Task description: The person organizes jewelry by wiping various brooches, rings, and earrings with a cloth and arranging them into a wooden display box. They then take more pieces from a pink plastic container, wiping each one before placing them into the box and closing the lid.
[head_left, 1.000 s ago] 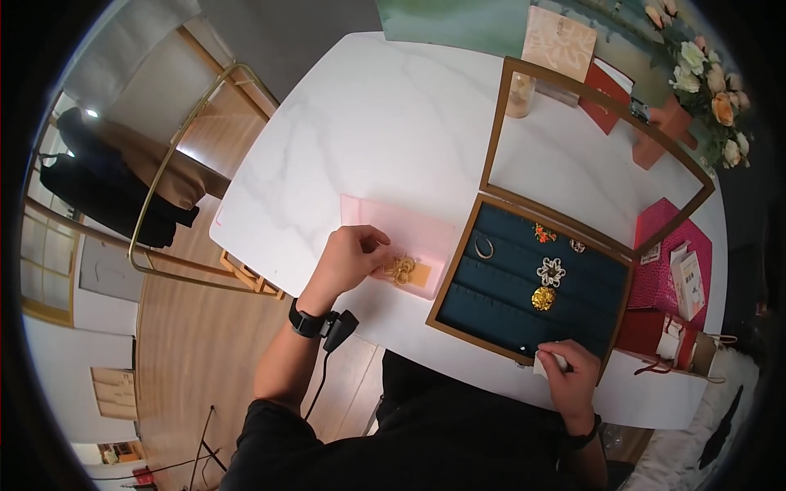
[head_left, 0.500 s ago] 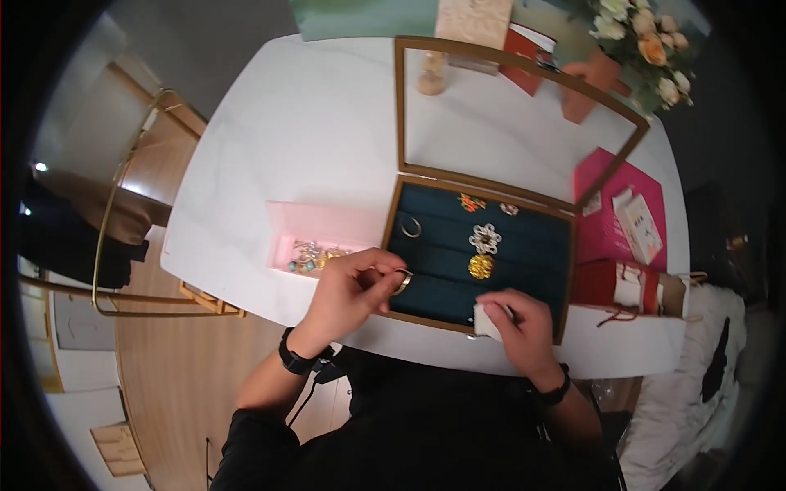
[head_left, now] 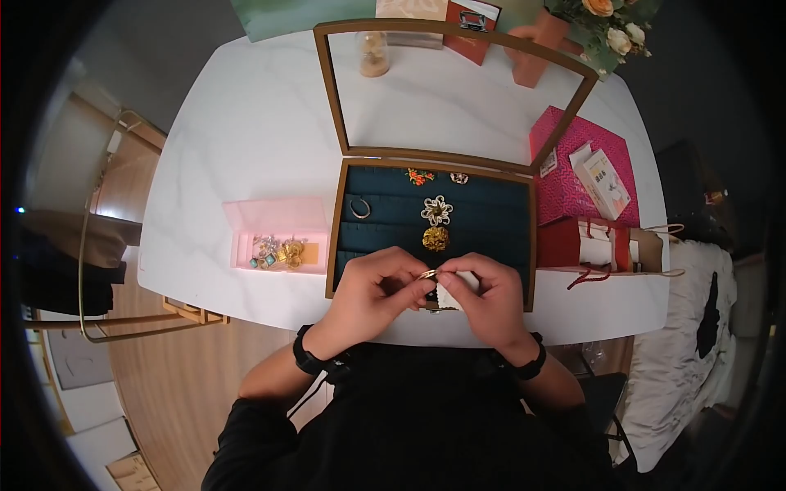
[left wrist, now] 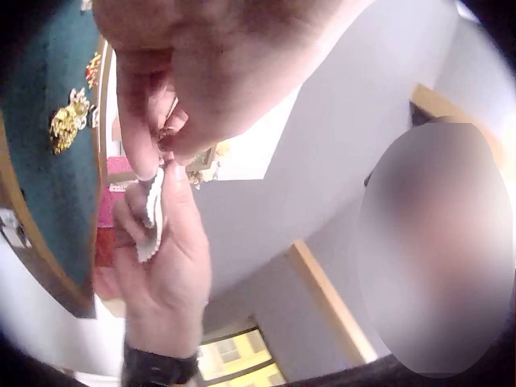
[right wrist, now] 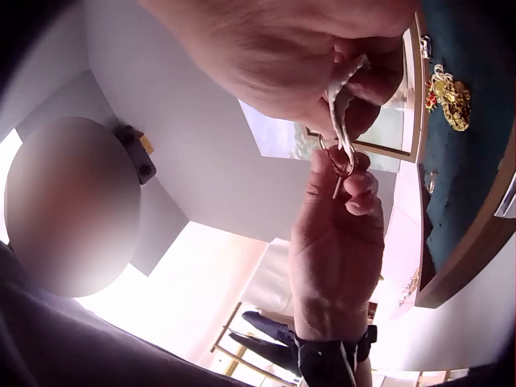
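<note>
Above the front edge of the teal-lined jewellery case, the two hands meet. The left hand pinches a thin gold ring-shaped piece between thumb and fingers. A white cloth with a zigzag edge is gripped by the right hand, its tip against the gold piece. In the right wrist view the cloth meets the gold hoop. Inside the case lie a silver hoop, a white flower brooch, a gold flower brooch and an orange piece.
Left of the case, a pink box holds several earrings. The case's glass lid stands raised at the back. To the right are a magenta box and a red gift bag; flowers stand behind.
The left hand has moved from the pink box to the case, carrying the gold piece. The right hand has brought the cloth up against it. The head view has shifted.
</note>
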{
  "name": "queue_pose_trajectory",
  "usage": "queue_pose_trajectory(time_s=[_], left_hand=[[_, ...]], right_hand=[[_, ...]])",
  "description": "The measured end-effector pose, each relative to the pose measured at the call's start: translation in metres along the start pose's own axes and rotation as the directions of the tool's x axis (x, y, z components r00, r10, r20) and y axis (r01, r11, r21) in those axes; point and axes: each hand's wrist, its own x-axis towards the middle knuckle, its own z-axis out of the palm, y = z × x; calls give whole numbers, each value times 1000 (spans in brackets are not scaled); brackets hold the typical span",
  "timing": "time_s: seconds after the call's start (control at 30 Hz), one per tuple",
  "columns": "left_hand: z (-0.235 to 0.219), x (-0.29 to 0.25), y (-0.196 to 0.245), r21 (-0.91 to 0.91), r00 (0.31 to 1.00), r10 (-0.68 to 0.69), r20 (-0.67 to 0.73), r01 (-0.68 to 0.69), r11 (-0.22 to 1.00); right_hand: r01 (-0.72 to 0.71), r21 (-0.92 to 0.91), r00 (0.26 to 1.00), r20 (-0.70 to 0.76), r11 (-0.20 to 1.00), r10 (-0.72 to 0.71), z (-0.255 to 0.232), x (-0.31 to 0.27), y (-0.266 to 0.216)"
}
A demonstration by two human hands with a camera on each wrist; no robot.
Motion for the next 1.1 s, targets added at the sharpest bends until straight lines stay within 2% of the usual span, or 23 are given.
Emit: queue_pose_trajectory(time_s=[0.03,0.07,0.13,0.27,0.33,0.47,0.53,0.67,0.73,0.77,0.83,0.87,0.93,1.1], left_hand=[[-1,-2,-2,-279,992,-118,53,128,952],[-3,-3,-5,-276,992,-119,53,129,952],[-6,-4,-10,-419,988,-114,104,148,896],[-6,-6,-15,-421,995,-90,44,100,901],[-3,-5,-18,-313,996,-29,-81,2,950],[3,-1,-11,-204,995,8,-101,-29,979],[3,1,-7,-49,991,40,-125,-46,998],[4,0,-8,-126,991,26,-128,-42,991],[5,-1,-8,-135,990,24,-142,-43,990],[5,-1,-8,-135,990,24,-138,-43,990],[5,-1,-8,-37,984,84,-157,-91,995],[5,-1,-8,-37,985,85,-152,-91,995],[4,0,-8,160,970,198,-141,-175,972],[4,2,-6,231,957,265,-115,-233,945]], right_hand=[[-39,36,999,-11,999,39,0,0,0],[-39,38,999,-12,999,39,-1,0,-1],[-30,22,999,20,999,29,-3,0,-3],[-37,115,999,-22,993,40,-2,-2,-5],[-4,173,1000,-19,985,7,-2,-4,-11],[17,153,997,66,988,-27,-3,-8,-18],[13,107,994,102,994,-24,-6,-10,-17],[111,30,993,28,993,-112,-4,-8,-18],[41,110,996,-77,993,-33,-2,-10,-14],[42,110,996,-81,993,-34,-1,-10,-15],[-37,372,986,-136,927,94,1,-8,-16],[-36,372,986,-140,928,94,1,-9,-12],[-90,361,988,-88,928,130,2,-10,-3],[-58,373,995,-55,926,84,9,-11,-2]])
